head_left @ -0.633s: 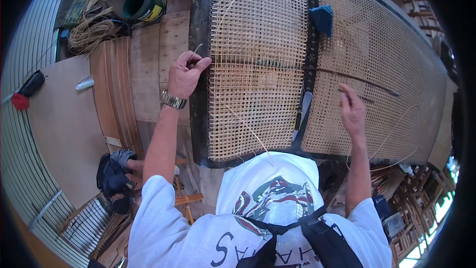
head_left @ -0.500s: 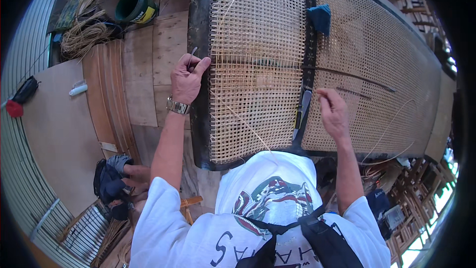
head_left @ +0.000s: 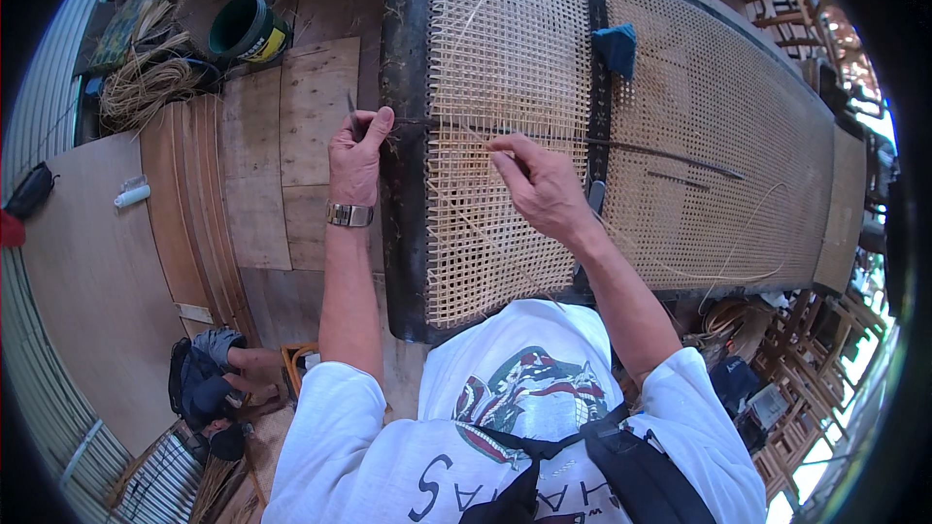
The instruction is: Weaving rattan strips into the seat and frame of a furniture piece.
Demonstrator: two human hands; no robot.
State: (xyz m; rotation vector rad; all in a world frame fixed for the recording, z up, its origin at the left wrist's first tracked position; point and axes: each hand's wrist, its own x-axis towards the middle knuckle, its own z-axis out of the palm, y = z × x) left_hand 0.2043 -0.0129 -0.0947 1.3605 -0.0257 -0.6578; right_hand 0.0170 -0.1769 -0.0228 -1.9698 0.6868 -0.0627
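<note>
Woven cane panels [head_left: 495, 49] fill a dark frame [head_left: 406, 223] in front of me. At the frame's left edge, my left hand [head_left: 355, 167] is closed on a thin dark pointed tool [head_left: 351, 105], its tip sticking up past the fingers. My right hand [head_left: 546, 186] is over the left panel, thumb and forefinger pinched on a pale cane strand [head_left: 476, 134]. A long dark rod [head_left: 670, 157] runs across the weave, its left part passing among the strands. A shorter dark rod [head_left: 680, 180] lies on the right panel. My right arm partly hides a knife [head_left: 596, 196] on the middle bar.
A blue cloth [head_left: 617, 49] lies on the middle bar. Beyond the left edge are a green bucket [head_left: 243, 31], a coil of cane [head_left: 146, 87] and wooden boards [head_left: 257, 175]. Another person [head_left: 209, 369] is at the lower left. Chair frames [head_left: 806, 378] stand at the right.
My right hand has moved left from the right panel to the left panel, with a strand in its pinch. The left hand stays by the frame edge, its tool now pointing more upright.
</note>
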